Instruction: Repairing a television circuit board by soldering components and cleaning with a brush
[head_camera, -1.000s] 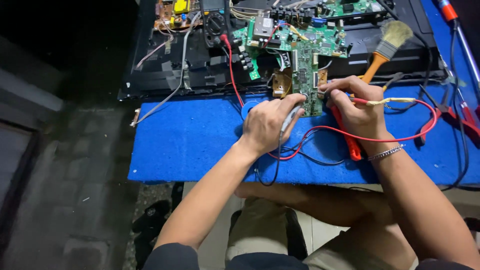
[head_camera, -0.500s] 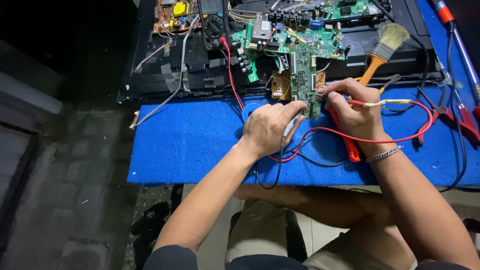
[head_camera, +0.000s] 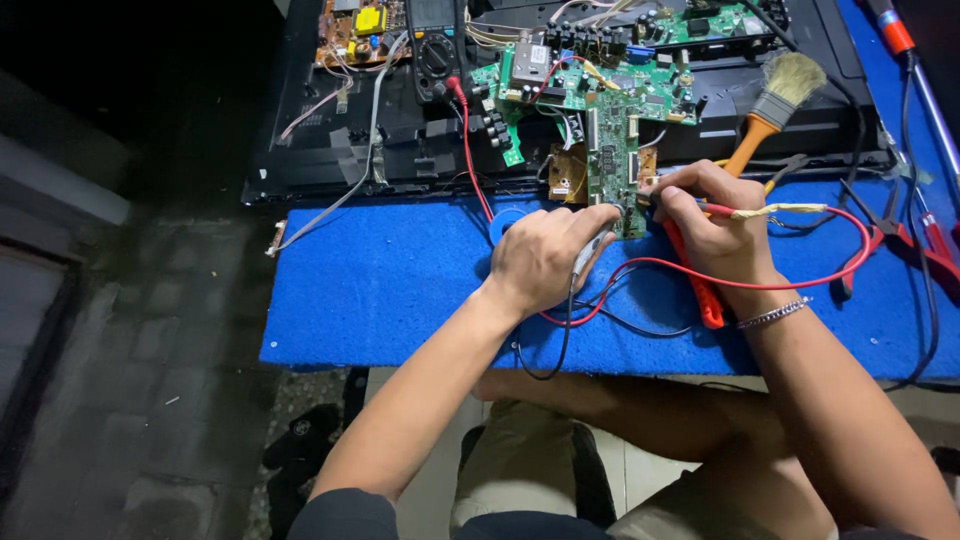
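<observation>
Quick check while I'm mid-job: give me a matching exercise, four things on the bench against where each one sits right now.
Things:
1. paintbrush
2. green circuit board
3. left hand
4. right hand

Places:
A. on the blue mat, holding a black probe
B. holding the red probe
C. right of the board, bristles pointing away
D. on the black panel

Pairs: 1-C, 2-D, 3-A, 4-B

Just one head cam here, looking steeply down and forward, sitting pretty close over the blue mat and green circuit board, knees showing underneath.
</observation>
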